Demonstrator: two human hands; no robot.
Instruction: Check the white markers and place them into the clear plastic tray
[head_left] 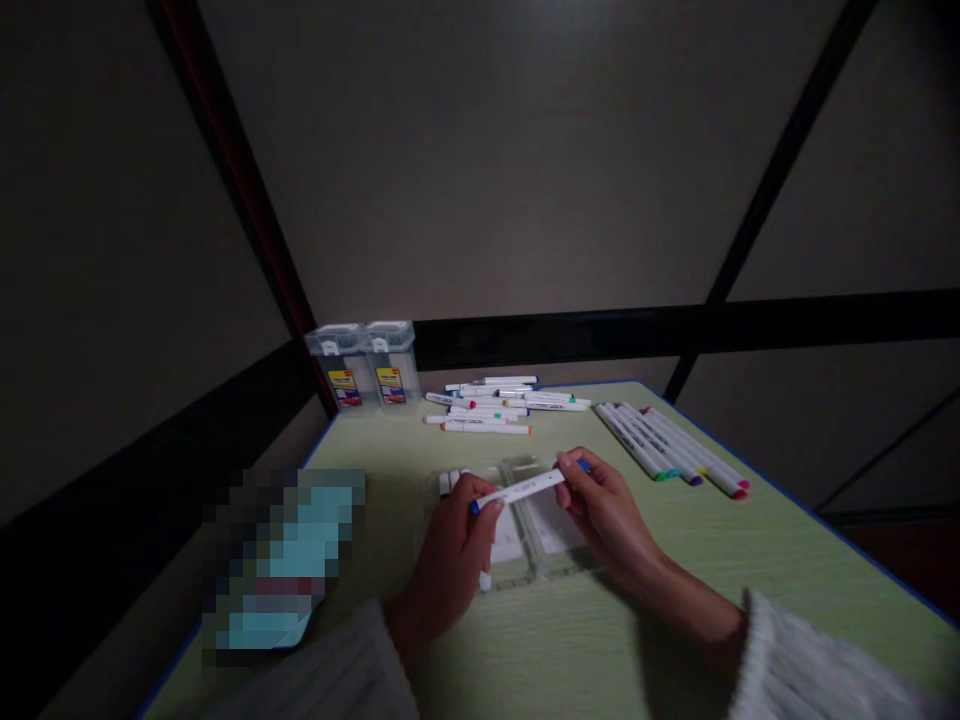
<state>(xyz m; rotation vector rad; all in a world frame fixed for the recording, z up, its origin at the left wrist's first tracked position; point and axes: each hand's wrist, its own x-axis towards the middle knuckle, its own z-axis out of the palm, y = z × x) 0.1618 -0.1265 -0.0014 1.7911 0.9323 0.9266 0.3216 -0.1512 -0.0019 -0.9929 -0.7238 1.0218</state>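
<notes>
A white marker with blue ends point(525, 488) is held up between both hands, slightly tilted with its right end higher. My left hand point(457, 540) pinches one blue end, and my right hand point(600, 500) grips the other between thumb and fingers. Below them, an open clear plastic case point(534, 545) lies on the table, partly hidden by the hands. Some white markers point(454, 483) rest in its left half, mostly behind my left hand.
Loose white markers point(487, 428) with coloured ends lie in a pile at the back. A row of several markers point(660, 445) lies to the right. Two clear lidded boxes point(390, 365) stand at the back left. A pixelated turquoise item point(300, 550) lies on the left.
</notes>
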